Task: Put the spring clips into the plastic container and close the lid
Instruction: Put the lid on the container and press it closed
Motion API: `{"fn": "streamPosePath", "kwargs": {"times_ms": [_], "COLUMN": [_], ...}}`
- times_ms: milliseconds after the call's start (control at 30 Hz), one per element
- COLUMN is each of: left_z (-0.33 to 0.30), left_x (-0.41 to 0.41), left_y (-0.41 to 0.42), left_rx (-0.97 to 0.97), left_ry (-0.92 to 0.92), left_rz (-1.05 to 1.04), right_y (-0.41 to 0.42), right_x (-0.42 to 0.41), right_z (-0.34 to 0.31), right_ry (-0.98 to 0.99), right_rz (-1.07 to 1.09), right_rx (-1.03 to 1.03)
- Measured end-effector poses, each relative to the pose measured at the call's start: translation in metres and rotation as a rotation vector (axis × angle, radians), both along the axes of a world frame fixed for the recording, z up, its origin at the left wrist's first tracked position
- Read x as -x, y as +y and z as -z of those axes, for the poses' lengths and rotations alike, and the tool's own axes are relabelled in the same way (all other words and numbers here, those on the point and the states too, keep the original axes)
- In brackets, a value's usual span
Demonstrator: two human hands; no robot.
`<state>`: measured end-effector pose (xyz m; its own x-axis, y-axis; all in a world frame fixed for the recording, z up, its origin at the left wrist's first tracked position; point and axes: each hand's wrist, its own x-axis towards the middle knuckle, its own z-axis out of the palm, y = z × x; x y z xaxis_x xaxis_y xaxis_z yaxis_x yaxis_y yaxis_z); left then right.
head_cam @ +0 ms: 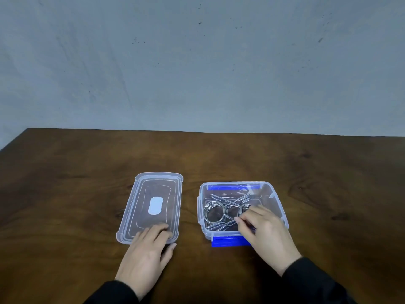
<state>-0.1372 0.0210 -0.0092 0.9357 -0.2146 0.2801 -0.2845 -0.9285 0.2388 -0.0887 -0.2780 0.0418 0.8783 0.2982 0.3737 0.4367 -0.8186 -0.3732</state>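
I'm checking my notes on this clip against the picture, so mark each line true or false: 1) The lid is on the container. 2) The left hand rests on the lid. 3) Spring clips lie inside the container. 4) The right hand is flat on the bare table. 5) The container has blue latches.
1) False. The lid lies flat on the table, to the left of the open container and apart from it.
2) True. The left hand has its fingers on the lid's near end.
3) True. Metal spring clips lie in the container.
4) False. The right hand reaches into the container, fingertips at the clips.
5) True. Blue latches show at its near and far ends.
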Motion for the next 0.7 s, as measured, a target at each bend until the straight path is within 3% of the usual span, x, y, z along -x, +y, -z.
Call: {"fn": "streamPosePath", "kwargs": {"times_ms": [200, 333, 400, 533, 600, 700], "left_z": [-0.012, -0.073, -0.113, -0.171, -0.19, -0.192], "left_x": [0.0, -0.004, -0.004, -0.006, -0.014, -0.035], "left_y": [-0.002, -0.009, -0.017, -0.039, -0.06, -0.089], "left_rx": [-0.012, 0.157, 0.368, 0.857, 1.131, 1.309], "left_ry": [-0.1, -0.215, -0.246, -0.284, -0.149, 0.133], "left_rz": [0.044, -0.052, -0.128, -0.012, 0.038, -0.052], "right_y": [-0.002, -0.003, -0.002, -0.007, -0.011, -0.025], "right_x": [0.0, 0.004, 0.007, 0.002, -0.002, -0.003], "right_z": [0.004, -0.002, -0.011, -0.041, -0.062, -0.078], "right_ry": [-0.042, 0.014, 0.073, 0.191, 0.297, 0.396], "right_rz": [-0.014, -0.029, 0.009, 0.181, 0.158, 0.122], "right_rx": [-0.007, -0.028, -0.129, -0.492, -0.695, -0.909]}}
